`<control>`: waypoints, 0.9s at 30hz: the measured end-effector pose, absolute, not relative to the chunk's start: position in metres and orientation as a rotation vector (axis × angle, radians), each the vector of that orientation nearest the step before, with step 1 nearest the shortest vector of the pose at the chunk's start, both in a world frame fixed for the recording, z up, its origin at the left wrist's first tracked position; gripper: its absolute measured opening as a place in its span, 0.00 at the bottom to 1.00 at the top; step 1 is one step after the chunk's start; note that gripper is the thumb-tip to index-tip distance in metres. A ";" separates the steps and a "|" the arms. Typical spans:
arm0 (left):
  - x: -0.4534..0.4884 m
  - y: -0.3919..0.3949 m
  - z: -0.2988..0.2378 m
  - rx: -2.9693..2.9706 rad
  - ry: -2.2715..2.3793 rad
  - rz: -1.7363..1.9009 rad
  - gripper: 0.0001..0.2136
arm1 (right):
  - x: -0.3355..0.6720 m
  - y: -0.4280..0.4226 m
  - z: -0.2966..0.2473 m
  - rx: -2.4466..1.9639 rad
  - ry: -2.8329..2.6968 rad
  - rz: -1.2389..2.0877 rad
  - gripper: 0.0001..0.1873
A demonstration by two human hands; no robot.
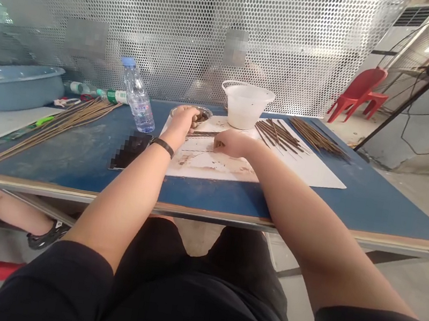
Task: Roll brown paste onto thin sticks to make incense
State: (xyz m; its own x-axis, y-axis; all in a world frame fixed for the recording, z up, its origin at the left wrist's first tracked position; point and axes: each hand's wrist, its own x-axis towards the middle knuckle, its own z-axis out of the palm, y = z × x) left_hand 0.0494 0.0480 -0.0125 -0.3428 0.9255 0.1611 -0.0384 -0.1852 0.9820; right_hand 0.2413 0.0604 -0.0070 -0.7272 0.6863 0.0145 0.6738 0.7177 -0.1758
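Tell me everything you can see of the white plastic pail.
The white plastic pail is translucent and tapers toward its base, with a thin handle raised at the left. It stands upright on a white board near the blue table's far edge, beside brown sticks. No hand touches it. Its contents are unclear.

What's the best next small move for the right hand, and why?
Probably close the right hand on the thin dark stick lying on the stained white board. Its fingertips sit right beside that stick, while the left hand is occupied at the small metal bowl of brown material.
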 end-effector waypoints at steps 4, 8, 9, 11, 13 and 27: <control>0.052 0.045 -0.006 1.075 1.252 1.837 0.09 | 0.238 0.055 -0.004 -1.178 -2.799 0.266 0.01; 0.055 0.042 -0.006 1.104 1.246 1.828 0.09 | 0.233 0.051 -0.001 -1.207 -2.813 0.187 0.03; 0.055 0.042 -0.007 1.112 1.247 1.825 0.09 | 0.233 0.050 -0.001 -1.201 -2.824 0.168 0.03; 0.055 0.041 -0.008 1.123 1.248 1.828 0.10 | 0.232 0.048 -0.001 -1.172 -2.856 0.148 0.03; 0.054 0.041 -0.010 1.125 1.253 1.844 0.10 | 0.232 0.046 -0.001 -1.147 -2.883 0.143 0.03; 0.041 0.036 -0.008 1.401 1.546 1.456 0.10 | 0.248 0.078 -0.008 -1.039 -2.622 0.642 0.04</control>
State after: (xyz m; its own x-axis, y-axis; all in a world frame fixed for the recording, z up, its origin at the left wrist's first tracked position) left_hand 0.0412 0.0364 -0.0078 -0.2726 0.9333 0.2338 0.2892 -0.1523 0.9451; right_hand 0.2480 0.0776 -0.0082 -0.7150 0.6960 0.0664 0.5866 0.6489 -0.4846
